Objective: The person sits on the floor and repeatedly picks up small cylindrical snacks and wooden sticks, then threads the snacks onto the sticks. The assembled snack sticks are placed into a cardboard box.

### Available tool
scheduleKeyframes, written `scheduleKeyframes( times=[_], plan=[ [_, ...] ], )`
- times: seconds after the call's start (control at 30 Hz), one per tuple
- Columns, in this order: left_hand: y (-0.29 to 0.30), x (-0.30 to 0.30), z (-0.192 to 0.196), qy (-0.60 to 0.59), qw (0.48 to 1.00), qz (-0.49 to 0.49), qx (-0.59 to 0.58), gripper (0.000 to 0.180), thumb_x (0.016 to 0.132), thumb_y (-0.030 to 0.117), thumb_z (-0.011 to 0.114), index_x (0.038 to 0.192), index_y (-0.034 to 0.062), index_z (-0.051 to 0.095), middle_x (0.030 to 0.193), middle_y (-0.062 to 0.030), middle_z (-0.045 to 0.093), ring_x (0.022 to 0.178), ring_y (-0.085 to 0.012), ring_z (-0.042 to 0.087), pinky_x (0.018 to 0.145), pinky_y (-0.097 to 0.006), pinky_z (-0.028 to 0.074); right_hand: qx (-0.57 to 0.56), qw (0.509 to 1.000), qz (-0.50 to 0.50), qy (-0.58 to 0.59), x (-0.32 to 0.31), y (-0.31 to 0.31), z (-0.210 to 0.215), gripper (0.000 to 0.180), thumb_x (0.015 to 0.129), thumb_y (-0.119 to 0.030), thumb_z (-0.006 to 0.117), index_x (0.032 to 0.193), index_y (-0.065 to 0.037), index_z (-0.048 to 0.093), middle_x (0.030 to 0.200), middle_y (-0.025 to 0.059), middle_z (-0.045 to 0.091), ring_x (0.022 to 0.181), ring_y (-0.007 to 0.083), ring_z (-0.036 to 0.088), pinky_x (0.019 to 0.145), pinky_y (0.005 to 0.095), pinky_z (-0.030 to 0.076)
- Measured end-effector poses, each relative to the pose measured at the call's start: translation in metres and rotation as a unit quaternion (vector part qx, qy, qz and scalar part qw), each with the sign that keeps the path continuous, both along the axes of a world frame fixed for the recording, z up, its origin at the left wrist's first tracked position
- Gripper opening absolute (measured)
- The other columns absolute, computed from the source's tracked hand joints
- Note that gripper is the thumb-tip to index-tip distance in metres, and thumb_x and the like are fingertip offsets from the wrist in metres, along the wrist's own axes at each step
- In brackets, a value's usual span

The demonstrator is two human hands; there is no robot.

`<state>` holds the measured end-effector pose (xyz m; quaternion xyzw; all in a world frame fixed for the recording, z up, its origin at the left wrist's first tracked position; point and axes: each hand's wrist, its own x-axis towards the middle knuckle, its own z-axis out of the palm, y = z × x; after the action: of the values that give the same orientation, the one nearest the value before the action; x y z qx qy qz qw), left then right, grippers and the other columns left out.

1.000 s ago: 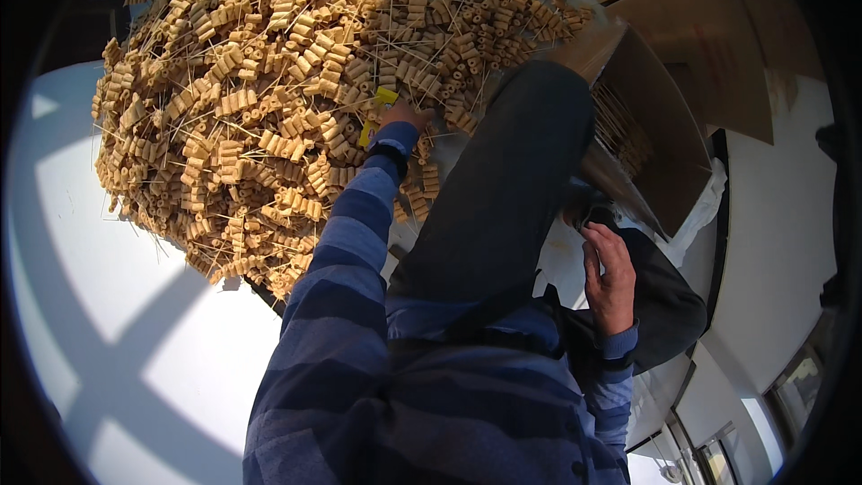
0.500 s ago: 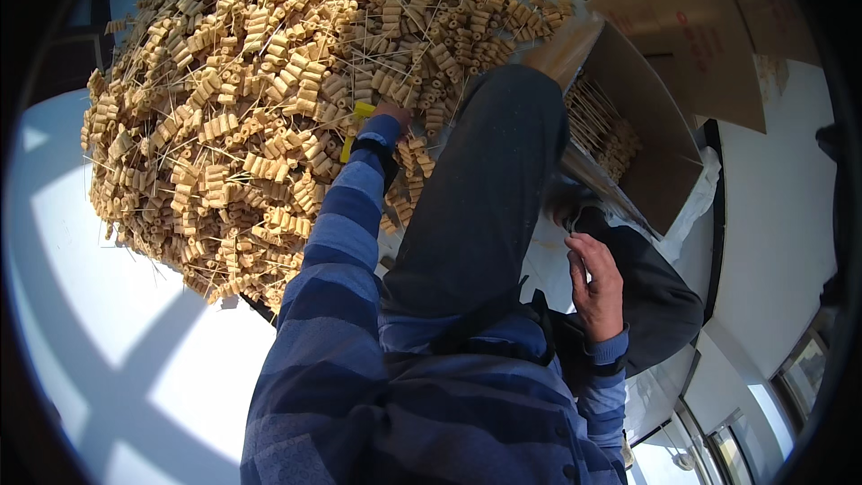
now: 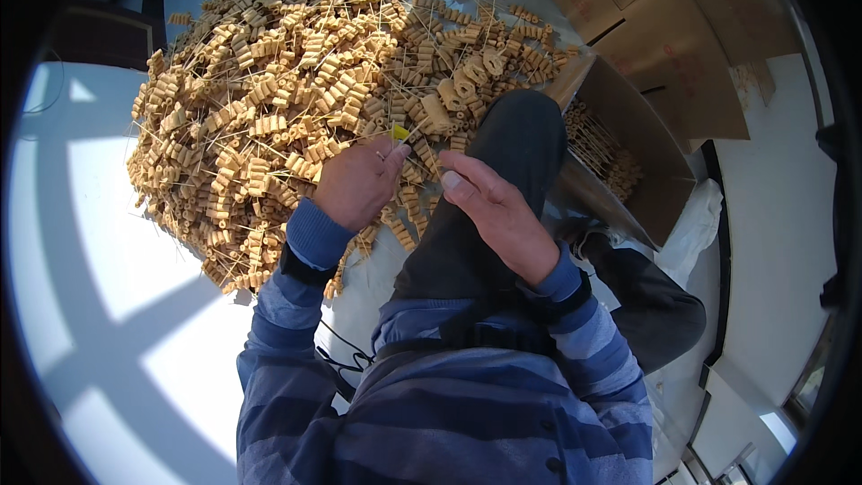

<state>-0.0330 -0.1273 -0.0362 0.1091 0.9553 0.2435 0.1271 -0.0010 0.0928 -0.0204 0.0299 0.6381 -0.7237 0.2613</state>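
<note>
The person's left hand (image 3: 359, 181) was over the near right edge of a broad heap of skewers (image 3: 269, 99), its fingers curled and its thumb and forefinger closed on the thin, pale stick of 1 skewer (image 3: 435, 114). That skewer lay just beyond the fingertips, toward the far right, its tan rolls looking larger than those behind it. A small, bright yellow piece (image 3: 400, 132) showed at the same fingertips, too small to identify. The right hand (image 3: 494, 216) hung just to the right, apart from the left, its fingers stretched out and loosely together, with nothing in hold. Across the heap, the pieces were short, stubby cylinders, ridged side by side along straight, slender sticks; many had a round hole showing at the end, and their dry, golden-tan surfaces turned brighter in the sunlight. To the right stood an open cardboard box (image 3: 655, 148), smooth and brown, with more skewers (image 3: 602, 153) inside, their sticks packed close. Flat cardboard sheets (image 3: 678, 45) lay at the far right, and crumpled, translucent plastic (image 3: 696, 233) lay beside the box. A dark-trousered knee (image 3: 525, 126) rose between the heap and the box; a thin black cable (image 3: 341, 357) curled near the left forearm.
</note>
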Motion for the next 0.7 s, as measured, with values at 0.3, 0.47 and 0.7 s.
scheduleKeyframes(
  times=[0.3, 0.47, 0.7],
  plan=[
    [0.051, 0.042, 0.037, 0.102, 0.994, 0.011, 0.043, 0.022, 0.096, 0.017, 0.058, 0.116, 0.007, 0.062, 0.078, -0.0188, 0.065, 0.071, -0.0394, 0.064, 0.063, -0.049, 0.05, -0.187, 0.965, -0.176, -0.059, -0.005, 0.01, -0.004, 0.033, 0.109, -0.032, 0.043, 0.12, -0.006, 0.059, 0.105, 0.0026, 0.064, 0.102, 0.015, 0.061, 0.097, 0.0337, 0.049],
    [0.062, 0.053, 0.045, 0.18, 0.98, -0.088, 0.014, 0.039, 0.086, 0.01, 0.059, 0.124, 0.0026, 0.057, 0.091, -0.0134, 0.06, 0.082, -0.0318, 0.062, 0.071, -0.042, 0.051, -0.182, 0.959, -0.157, -0.15, -0.007, 0.051, 0.003, 0.032, 0.108, -0.03, 0.042, 0.121, -0.005, 0.058, 0.079, 0.0001, 0.059, 0.08, 0.0177, 0.065, 0.077, 0.0317, 0.057],
    [0.096, 0.059, 0.027, 0.186, 0.964, -0.185, 0.042, 0.031, 0.079, 0.007, 0.059, 0.109, 0.002, 0.057, 0.098, -0.0137, 0.058, 0.09, -0.0315, 0.06, 0.078, -0.042, 0.049, -0.26, 0.932, -0.095, -0.235, 0.009, 0.031, -0.005, 0.039, 0.107, -0.028, 0.046, 0.126, 0.003, 0.06, 0.118, 0.0072, 0.067, 0.109, 0.0164, 0.063, 0.098, 0.0281, 0.048]
  ],
)
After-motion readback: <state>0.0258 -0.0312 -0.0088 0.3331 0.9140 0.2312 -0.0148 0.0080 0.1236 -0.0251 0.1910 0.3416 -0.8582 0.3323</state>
